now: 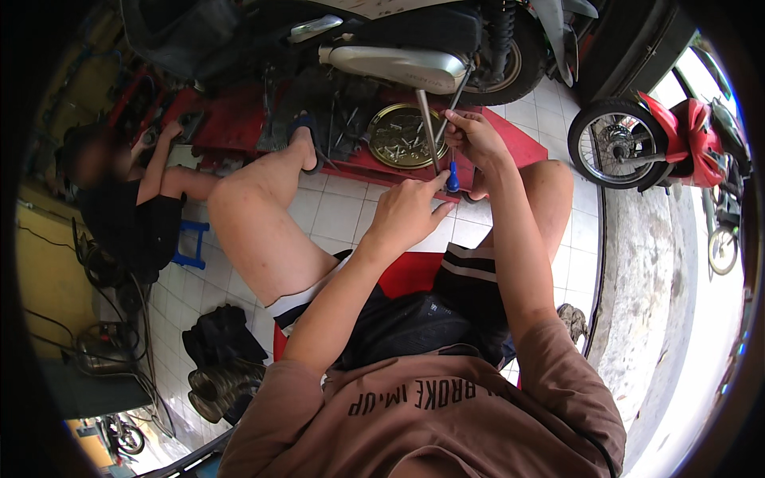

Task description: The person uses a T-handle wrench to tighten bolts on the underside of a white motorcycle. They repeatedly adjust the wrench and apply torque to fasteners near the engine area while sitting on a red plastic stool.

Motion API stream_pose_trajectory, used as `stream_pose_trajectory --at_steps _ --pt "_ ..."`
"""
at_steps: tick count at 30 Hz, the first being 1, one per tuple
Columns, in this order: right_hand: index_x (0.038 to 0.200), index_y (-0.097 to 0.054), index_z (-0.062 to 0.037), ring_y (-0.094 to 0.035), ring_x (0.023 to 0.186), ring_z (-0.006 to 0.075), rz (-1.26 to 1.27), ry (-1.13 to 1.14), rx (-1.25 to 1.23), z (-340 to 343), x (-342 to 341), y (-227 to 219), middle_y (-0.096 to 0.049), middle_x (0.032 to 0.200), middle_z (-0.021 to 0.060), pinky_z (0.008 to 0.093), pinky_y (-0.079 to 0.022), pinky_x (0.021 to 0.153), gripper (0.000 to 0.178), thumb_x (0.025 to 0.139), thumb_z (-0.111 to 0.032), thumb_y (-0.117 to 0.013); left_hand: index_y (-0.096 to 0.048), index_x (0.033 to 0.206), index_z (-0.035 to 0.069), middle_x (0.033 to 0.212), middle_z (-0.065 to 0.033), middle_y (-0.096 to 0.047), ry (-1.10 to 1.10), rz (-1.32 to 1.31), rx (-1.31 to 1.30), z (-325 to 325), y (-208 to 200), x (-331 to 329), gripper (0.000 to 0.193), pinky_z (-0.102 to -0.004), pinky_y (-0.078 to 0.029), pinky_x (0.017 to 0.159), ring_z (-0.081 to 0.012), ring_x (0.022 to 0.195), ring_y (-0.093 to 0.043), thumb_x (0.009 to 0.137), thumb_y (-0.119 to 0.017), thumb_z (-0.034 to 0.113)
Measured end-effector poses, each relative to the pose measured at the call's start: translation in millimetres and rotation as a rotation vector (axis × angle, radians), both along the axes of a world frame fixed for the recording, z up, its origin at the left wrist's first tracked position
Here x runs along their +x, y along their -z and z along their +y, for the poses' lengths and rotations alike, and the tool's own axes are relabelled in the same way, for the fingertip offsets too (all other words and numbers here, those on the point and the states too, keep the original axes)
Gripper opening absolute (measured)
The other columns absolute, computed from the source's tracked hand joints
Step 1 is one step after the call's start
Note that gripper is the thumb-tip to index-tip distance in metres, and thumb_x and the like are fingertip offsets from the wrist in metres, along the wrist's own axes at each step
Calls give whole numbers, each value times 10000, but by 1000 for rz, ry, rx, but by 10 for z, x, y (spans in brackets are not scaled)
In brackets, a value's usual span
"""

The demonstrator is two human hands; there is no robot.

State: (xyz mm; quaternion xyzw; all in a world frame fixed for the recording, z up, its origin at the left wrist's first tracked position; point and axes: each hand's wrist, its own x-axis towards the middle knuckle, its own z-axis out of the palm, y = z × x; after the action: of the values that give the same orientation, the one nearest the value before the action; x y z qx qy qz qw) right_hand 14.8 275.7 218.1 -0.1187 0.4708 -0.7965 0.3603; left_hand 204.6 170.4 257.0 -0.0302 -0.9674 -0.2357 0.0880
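In front of the scooter's silver engine-side cover point(394, 64), my right hand point(476, 139) is closed, its thumb and fingers pinched together. Below those fingers hangs a screwdriver with a blue handle point(453, 177), its thin shaft running up into the hand. A slim metal rod point(460, 89) slants down from the cover past my right fingertips. Beside it stands a thicker metal bar point(428, 127). My left hand point(405, 211) is open, thumb and index finger apart, the index fingertip close to the blue handle; whether it touches cannot be seen.
A round gold tray point(398, 155) with small metal parts rests on the red platform point(518, 137). Another person point(119, 191) sits at the left near a blue stool point(191, 244). A red motorbike point(692, 143) stands at the right. Dark bags point(223, 338) lie on the tiles.
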Motion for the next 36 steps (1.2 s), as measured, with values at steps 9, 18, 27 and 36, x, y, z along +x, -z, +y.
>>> stream_pose_trajectory --at_steps 9,18,27,36 --pt "828 -540 -23 -377 529 72 12 -13 -3 -27 -9 64 -469 664 -8 215 -289 463 149 910 -141 -577 -404 1329 -40 686 -167 -618 72 -82 69 12 -138 5 637 -421 -474 617 -308 659 -628 811 -653 233" --pt "903 -569 4 -397 533 79 14 25 35 -13 46 -66 -474 662 6 215 -309 463 150 922 -144 -555 -250 1406 -31 719 -186 -621 81 117 74 51 -40 -30 756 -433 -500 667 -373 732 -633 812 -650 212" --pt "879 -593 -12 -383 526 67 50 84 107 -66 49 -1 -484 659 -8 221 -314 464 129 917 -131 -561 -316 1424 129 639 -146 -575 33 123 243 5 -205 -19 695 -380 -485 625 -286 587 -601 811 -642 162" --pt "910 -571 3 -336 518 79 -68 -75 86 -51 -37 86 -425 640 -23 234 -280 461 144 933 -130 -518 -646 962 41 628 -17 -575 -80 -155 1083 20 178 -217 301 -246 -432 480 -120 510 -552 861 -644 325"
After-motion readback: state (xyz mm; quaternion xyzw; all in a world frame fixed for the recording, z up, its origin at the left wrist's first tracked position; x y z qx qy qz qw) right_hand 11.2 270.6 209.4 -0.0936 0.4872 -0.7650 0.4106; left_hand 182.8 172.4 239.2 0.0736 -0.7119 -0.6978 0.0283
